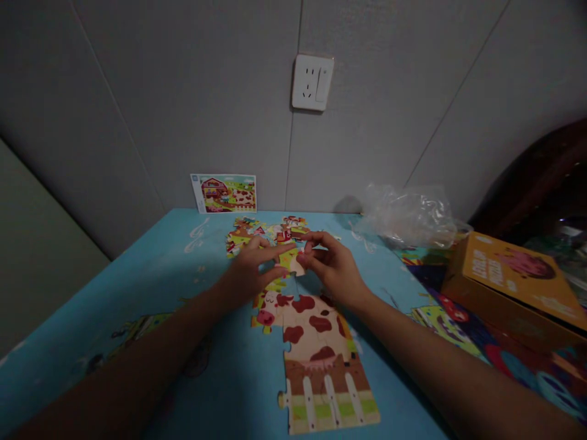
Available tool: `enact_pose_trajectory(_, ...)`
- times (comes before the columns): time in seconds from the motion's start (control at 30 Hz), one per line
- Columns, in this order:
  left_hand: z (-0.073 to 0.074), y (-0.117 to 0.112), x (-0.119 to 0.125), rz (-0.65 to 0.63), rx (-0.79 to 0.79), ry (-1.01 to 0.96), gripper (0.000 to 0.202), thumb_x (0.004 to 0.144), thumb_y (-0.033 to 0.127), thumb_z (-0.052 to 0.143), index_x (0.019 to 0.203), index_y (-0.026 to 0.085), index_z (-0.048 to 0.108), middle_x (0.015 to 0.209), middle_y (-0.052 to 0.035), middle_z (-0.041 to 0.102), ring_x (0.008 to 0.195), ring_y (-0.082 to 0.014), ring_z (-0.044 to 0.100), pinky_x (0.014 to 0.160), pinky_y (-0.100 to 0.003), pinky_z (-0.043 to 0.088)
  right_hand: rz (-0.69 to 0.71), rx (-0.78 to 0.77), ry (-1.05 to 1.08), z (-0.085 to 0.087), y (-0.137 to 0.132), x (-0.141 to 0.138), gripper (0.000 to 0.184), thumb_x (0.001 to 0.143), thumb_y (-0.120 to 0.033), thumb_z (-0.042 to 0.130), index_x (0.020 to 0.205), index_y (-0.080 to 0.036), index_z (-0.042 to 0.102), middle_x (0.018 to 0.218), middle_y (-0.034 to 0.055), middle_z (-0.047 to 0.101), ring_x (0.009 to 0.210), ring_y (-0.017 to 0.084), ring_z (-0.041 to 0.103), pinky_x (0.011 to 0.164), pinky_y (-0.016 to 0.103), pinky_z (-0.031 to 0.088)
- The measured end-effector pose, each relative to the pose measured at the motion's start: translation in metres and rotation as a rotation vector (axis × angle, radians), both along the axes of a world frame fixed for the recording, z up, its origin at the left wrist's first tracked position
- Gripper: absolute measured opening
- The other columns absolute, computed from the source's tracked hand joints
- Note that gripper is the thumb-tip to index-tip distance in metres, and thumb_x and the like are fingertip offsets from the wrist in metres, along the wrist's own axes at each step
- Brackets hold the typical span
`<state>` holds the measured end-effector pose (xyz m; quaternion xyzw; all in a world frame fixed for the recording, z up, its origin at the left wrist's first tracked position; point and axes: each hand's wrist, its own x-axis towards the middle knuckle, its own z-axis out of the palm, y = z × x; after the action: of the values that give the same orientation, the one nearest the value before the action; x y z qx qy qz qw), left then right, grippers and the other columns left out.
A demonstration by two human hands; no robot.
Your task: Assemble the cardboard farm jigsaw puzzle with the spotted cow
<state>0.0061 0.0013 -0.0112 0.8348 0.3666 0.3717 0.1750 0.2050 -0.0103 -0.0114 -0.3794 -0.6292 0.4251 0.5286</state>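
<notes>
Both hands meet over the middle of a blue tablecloth (pixel 137 293). My left hand (pixel 250 269) and my right hand (pixel 332 266) pinch the same puzzle piece (pixel 292 260), green and cream, from either side. Just below it lies a joined section of the puzzle (pixel 316 360) showing a brown-spotted cow and a white fence. Loose and partly joined pieces (pixel 257 232) lie behind the hands, near the wall.
A reference picture card (pixel 224 193) leans against the grey wall. A crumpled clear plastic bag (pixel 410 217) lies at the back right. A yellow puzzle box (pixel 509 284) sits at the right edge. A wall socket (pixel 312 82) is above.
</notes>
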Motion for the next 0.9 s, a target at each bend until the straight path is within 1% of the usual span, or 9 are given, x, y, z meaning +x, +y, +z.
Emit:
enact_pose_trajectory(0.1,0.0003,0.0046,-0.0024,0.068,-0.011,-0.041,0.041,0.084,0.02,0.062,0.125,0.026,0.063,0.084,-0.0015,0.061,0.085,-0.0174,0.052,0.087,-0.035,0.043,0.005,-0.024,0.015,-0.0001,0.0057,0.0051,0.025,0.075,-0.028,0.069,0.097,-0.02,0.058,0.074,-0.0024,0.053,0.066,0.012,0.056,0.068,0.03,0.049)
enact_pose_trajectory(0.17,0.0004,0.0058,-0.003,0.078,-0.031,-0.063,0.042,0.084,0.018,0.061,0.126,0.023,0.062,0.084,-0.0017,0.063,0.086,-0.0179,0.053,0.088,-0.035,0.042,0.036,-0.038,0.003,-0.0012,0.0074,0.0064,0.023,0.076,-0.029,0.068,0.094,-0.02,0.058,0.071,-0.0028,0.053,0.065,0.012,0.055,0.068,0.031,0.049)
enact_pose_trajectory(0.3,0.001,0.0048,-0.0038,0.043,-0.03,-0.084,0.043,0.085,0.018,0.056,0.128,0.019,0.06,0.086,-0.0027,0.065,0.087,-0.0182,0.054,0.089,-0.035,0.041,0.087,-0.006,-0.007,-0.003,0.0068,0.0052,0.023,0.077,-0.03,0.067,0.094,-0.02,0.057,0.07,-0.0026,0.056,0.063,0.012,0.055,0.066,0.031,0.047)
enact_pose_trajectory(0.43,0.0021,0.0019,-0.0051,-0.015,-0.024,-0.068,0.045,0.085,0.017,0.051,0.129,0.019,0.06,0.086,-0.0038,0.065,0.089,-0.0187,0.055,0.089,-0.036,0.042,0.038,-0.014,0.003,-0.0037,0.0073,0.0058,0.024,0.077,-0.032,0.067,0.095,-0.02,0.057,0.07,-0.0026,0.055,0.063,0.012,0.055,0.066,0.031,0.047)
enact_pose_trajectory(0.57,0.0016,0.0,-0.0039,-0.118,-0.052,-0.03,0.05,0.083,0.019,0.057,0.133,0.022,0.056,0.086,-0.0032,0.068,0.092,-0.0202,0.054,0.09,-0.039,0.042,-0.044,0.028,-0.002,-0.0033,0.0094,0.0086,0.024,0.075,-0.032,0.07,0.094,-0.019,0.06,0.073,-0.001,0.058,0.066,0.012,0.053,0.065,0.029,0.046)
enact_pose_trajectory(0.63,0.0004,0.0,-0.0029,-0.136,-0.069,-0.025,0.055,0.083,0.021,0.061,0.137,0.023,0.052,0.085,-0.0017,0.071,0.092,-0.0205,0.054,0.094,-0.041,0.039,-0.067,0.034,0.019,-0.0027,0.0099,0.0094,0.025,0.074,-0.032,0.071,0.093,-0.02,0.061,0.075,-0.0005,0.059,0.067,0.012,0.053,0.066,0.029,0.045)
enact_pose_trajectory(0.77,-0.0021,0.0014,-0.0026,-0.153,-0.095,0.03,0.065,0.08,0.026,0.069,0.141,0.024,0.046,0.076,0.0007,0.072,0.09,-0.0201,0.055,0.097,-0.042,0.036,-0.03,0.015,0.052,-0.0023,0.0081,0.0078,0.026,0.073,-0.03,0.073,0.093,-0.02,0.062,0.078,-0.0002,0.061,0.07,0.012,0.055,0.068,0.029,0.046)
enact_pose_trajectory(0.83,-0.0027,0.0019,-0.0031,-0.179,-0.084,0.066,0.068,0.078,0.027,0.072,0.141,0.024,0.047,0.072,0.0015,0.07,0.088,-0.0199,0.054,0.095,-0.04,0.038,-0.01,0.025,0.064,-0.0024,0.0057,0.0055,0.025,0.072,-0.029,0.074,0.092,-0.02,0.062,0.078,-0.0003,0.062,0.071,0.012,0.056,0.069,0.029,0.047)
enact_pose_trajectory(0.9,-0.0025,0.0019,-0.0035,-0.175,-0.079,0.094,0.07,0.076,0.029,0.074,0.14,0.025,0.048,0.072,0.0017,0.068,0.087,-0.0197,0.054,0.092,-0.039,0.04,0.012,0.021,0.075,-0.0022,0.0031,0.0028,0.023,0.072,-0.028,0.074,0.091,-0.021,0.063,0.08,0.0003,0.063,0.073,0.013,0.058,0.071,0.029,0.048)
